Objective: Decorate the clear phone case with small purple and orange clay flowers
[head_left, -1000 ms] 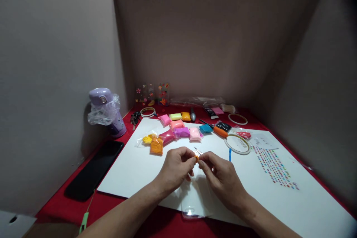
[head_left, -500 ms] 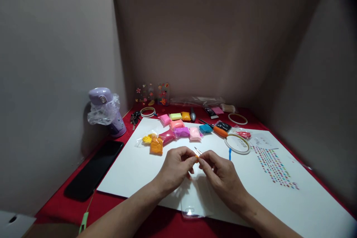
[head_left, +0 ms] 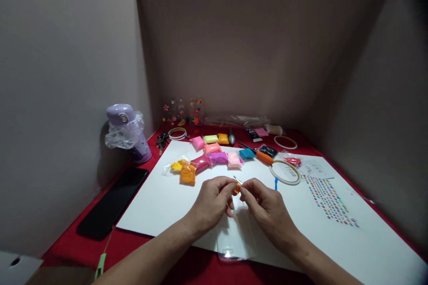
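Between my fingertips, above the white board (head_left: 154,205), is a small piece of orange clay (head_left: 237,188). My left hand (head_left: 212,198) pinches it from the left with thumb and forefinger. From the right, my right hand (head_left: 265,205) pinches the same piece. A pointed metal tip (head_left: 237,180) shows just behind the fingers; the rest of that tool is hidden. Below my hands lies a clear phone case (head_left: 234,242) at the board's front edge. An orange clay packet (head_left: 187,174) and a yellow one (head_left: 178,165) lie beyond my left hand.
More clay packets (head_left: 218,157) lie at the board's back, beside an orange-handled tool (head_left: 264,157) and a hoop (head_left: 285,173). Gem stickers (head_left: 329,200) are at the right. On the left are a black phone (head_left: 113,202) and a purple bottle (head_left: 138,149). Walls enclose the table.
My fingertips have shifted slightly, and more of the orange piece shows between them. My right hand has moved a little to the right. The things on the table have stayed in place.
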Demonstrator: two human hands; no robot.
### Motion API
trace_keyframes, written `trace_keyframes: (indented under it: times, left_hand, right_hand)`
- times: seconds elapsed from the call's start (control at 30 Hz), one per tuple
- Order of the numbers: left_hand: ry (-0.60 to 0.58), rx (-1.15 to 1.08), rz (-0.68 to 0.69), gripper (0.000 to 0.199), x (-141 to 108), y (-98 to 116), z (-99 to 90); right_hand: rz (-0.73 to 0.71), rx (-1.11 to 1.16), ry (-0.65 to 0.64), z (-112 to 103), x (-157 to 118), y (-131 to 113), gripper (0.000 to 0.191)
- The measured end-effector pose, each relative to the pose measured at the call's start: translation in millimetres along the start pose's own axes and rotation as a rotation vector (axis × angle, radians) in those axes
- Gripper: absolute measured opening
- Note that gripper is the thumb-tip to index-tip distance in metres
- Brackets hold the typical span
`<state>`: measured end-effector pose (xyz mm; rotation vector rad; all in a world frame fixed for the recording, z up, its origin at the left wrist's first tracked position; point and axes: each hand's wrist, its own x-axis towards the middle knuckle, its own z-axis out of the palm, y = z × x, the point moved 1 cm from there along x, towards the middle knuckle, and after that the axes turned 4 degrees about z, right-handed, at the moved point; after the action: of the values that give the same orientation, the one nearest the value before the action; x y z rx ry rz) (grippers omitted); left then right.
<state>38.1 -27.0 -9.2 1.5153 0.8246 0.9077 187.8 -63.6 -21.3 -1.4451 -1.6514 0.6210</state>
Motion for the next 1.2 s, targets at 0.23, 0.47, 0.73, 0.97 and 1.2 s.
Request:
trace_keyframes:
  times: [0.23,0.47,0.73,0.97,1.2]
  left_hand:
    - [0.048,-0.082,-0.029,0.02,1.1,1.3,-0.5]
    - [0.093,-0.122,-0.084,0.02,1.8,3.9,0.5]
    - [0.021,-0.117,-0.033,0.024,1.0,-0.9,-1.0]
    - [0.059,-0.131,-0.07,0.017,2.0,2.5,0.8]
    - [0.063,-0.129,-0.051,0.015,0.6,0.3,0.9]
  right_hand:
    - [0.006,0.042,-0.039,-0.6,-0.2,-3.3,0.023]
    - [0.017,0.074,-0.039,-0.9,-1.4,-3.1,0.021]
    - [0.014,0.011,-0.015,-0.5,-0.8,-1.3,0.023]
    - [0.005,0.055,-0.059,-0.1,-0.7,-2.4,0.023]
    - [0.004,0.058,-0.04,-0.1,-1.4,-3.6,0.02]
